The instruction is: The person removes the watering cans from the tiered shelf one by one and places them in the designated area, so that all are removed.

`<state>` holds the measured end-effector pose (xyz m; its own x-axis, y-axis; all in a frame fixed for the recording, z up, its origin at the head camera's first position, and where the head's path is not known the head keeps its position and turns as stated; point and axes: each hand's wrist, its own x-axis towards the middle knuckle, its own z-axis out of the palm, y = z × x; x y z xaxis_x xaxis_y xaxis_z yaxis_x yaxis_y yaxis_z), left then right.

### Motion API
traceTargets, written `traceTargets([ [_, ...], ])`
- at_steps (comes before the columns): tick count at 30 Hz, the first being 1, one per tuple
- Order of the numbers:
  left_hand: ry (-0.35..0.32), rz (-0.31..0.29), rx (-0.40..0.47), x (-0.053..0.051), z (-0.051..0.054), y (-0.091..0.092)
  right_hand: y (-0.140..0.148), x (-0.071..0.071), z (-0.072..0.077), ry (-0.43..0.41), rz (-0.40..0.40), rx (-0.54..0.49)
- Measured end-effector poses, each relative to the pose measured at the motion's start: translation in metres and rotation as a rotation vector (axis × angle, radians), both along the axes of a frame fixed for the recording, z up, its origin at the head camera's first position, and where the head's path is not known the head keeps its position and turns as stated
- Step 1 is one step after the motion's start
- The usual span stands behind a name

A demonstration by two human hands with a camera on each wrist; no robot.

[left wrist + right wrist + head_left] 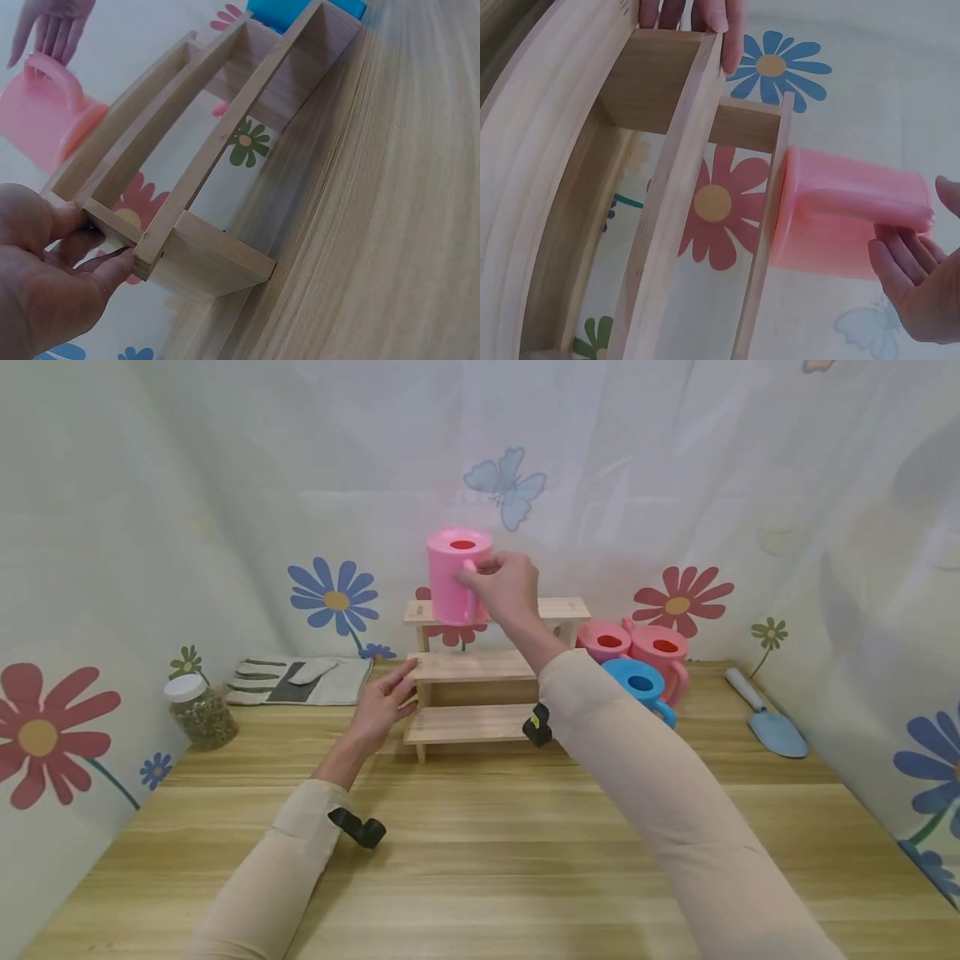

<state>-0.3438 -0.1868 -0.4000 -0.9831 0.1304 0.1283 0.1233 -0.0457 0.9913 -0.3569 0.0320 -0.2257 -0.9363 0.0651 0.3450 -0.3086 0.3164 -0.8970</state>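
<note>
A pink mug-shaped pot (447, 581) with a side handle and small red opening stands upright on the top step of a wooden three-tier shelf (480, 667). My right hand (510, 587) is at the upper end of its handle. In the right wrist view the fingers (901, 259) lie nearly straight beside the handle, the thumb apart from it. My left hand (381, 706) grips the left end of the shelf around the middle step. Its thumb and fingers bend about the wood in the left wrist view. The pot's far side is hidden.
Two more pink pots (660, 652) and a blue pot (636, 681) stand right of the shelf, partly behind my right sleeve. A trowel (772, 727) lies farther right. At left are a work glove (330, 681) and a white-lidded jar (201, 714). A flowered curtain (360, 510) hangs behind.
</note>
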Motion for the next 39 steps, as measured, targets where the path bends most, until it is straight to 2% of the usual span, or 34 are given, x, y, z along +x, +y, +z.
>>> traceTargets([
  [5, 0.002, -0.004, -0.002, 0.001, 0.000, 0.002, -0.003, -0.005, 0.005, -0.099, -0.047, -0.086],
  [9, 0.006, -0.010, -0.007, 0.002, 0.001, 0.003, -0.001, -0.007, 0.006, -0.130, -0.063, -0.108],
  [17, 0.007, -0.011, -0.015, 0.000, 0.000, 0.003, 0.003, -0.012, 0.003, -0.123, -0.136, -0.119],
  [25, -0.004, -0.001, -0.014, 0.001, 0.000, 0.005, 0.011, -0.016, -0.008, -0.050, -0.172, -0.129],
  [29, 0.002, -0.005, -0.018, 0.002, 0.000, 0.005, 0.017, -0.017, -0.009, -0.047, -0.153, -0.119],
  [33, 0.009, -0.005, -0.024, 0.003, 0.002, 0.005, 0.029, -0.013, -0.007, -0.077, -0.099, -0.123],
  [39, 0.005, -0.001, -0.026, 0.003, 0.004, 0.006, 0.062, 0.002, -0.009, -0.040, 0.009, -0.216],
])
